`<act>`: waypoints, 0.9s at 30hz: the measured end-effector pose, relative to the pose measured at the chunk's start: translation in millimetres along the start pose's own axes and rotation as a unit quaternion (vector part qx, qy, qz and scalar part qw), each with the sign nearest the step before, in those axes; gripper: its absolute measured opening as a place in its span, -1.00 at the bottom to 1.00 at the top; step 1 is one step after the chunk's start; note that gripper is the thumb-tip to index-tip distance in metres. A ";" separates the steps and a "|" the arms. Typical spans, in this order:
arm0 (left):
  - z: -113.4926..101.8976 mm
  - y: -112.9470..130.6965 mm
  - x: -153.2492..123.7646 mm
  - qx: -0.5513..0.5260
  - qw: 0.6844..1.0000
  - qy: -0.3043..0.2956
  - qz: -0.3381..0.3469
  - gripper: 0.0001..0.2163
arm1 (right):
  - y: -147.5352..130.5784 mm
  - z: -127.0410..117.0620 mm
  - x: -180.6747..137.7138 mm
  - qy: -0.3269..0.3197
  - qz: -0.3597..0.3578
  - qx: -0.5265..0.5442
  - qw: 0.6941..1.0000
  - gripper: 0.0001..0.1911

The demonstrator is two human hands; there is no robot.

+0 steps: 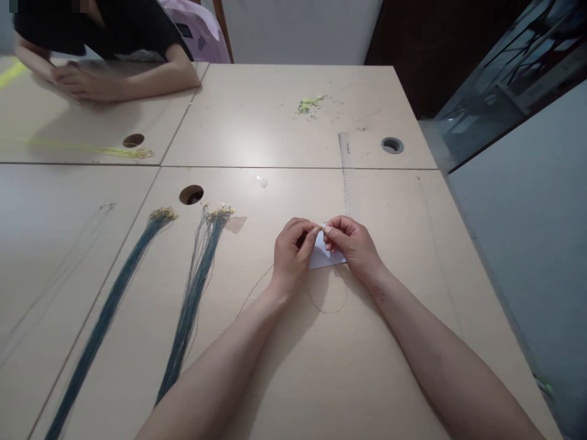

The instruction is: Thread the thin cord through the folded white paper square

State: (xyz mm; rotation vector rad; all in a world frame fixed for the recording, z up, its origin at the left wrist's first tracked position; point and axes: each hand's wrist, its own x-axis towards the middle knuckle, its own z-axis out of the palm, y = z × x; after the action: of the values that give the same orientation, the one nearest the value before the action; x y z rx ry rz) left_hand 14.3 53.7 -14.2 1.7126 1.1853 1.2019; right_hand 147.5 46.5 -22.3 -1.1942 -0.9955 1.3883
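Observation:
My left hand (pixel 296 247) and my right hand (pixel 353 241) meet above the table, fingertips almost touching. Both are closed in a pinch on a thin cord (pixel 333 312), whose loop hangs below them. Another stretch of it runs out past my left wrist. The exact spot between the fingertips is too small to make out. Beneath my hands lies a piece of white paper (pixel 326 259), partly covered by them. To the left are two long bundles of dark teal cords, one farther out (pixel 117 287) and one nearer (pixel 197 293), each with gold-coloured metal clasps at its top end.
A clear ruler (pixel 344 174) lies beyond my right hand. Yellow-green scraps (pixel 309 105) are scattered farther back. Yellow cords (pixel 123 151) lie at the far left. Cable holes (pixel 191 194) pierce the tabletop. Across the table, a person's forearms (pixel 151 79) rest with clasped hands.

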 end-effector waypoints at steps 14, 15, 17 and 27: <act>-0.8 0.5 -0.5 0.014 1.000 0.008 -0.006 -0.90 | 0.2 -0.4 -0.3 0.002 -0.003 -0.016 1.000 -0.86; -0.8 0.6 -0.5 0.014 1.000 0.008 -0.008 -0.90 | 0.4 -0.2 -0.3 0.002 -0.003 -0.016 1.000 -0.86; -0.8 0.7 -0.3 0.013 1.000 0.006 -0.009 -0.89 | 0.5 0.2 -0.4 0.001 -0.005 -0.013 1.000 -0.86; -0.6 -0.6 0.4 0.010 1.000 0.002 0.000 -0.88 | -1.3 0.6 -0.5 0.004 -0.001 -0.018 1.000 -0.85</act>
State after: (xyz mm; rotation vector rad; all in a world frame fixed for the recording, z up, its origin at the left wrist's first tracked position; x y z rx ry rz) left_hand 13.6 54.3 -14.4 1.7259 1.2030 1.1977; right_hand 147.1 46.2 -20.8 -1.2245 -1.0201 1.3676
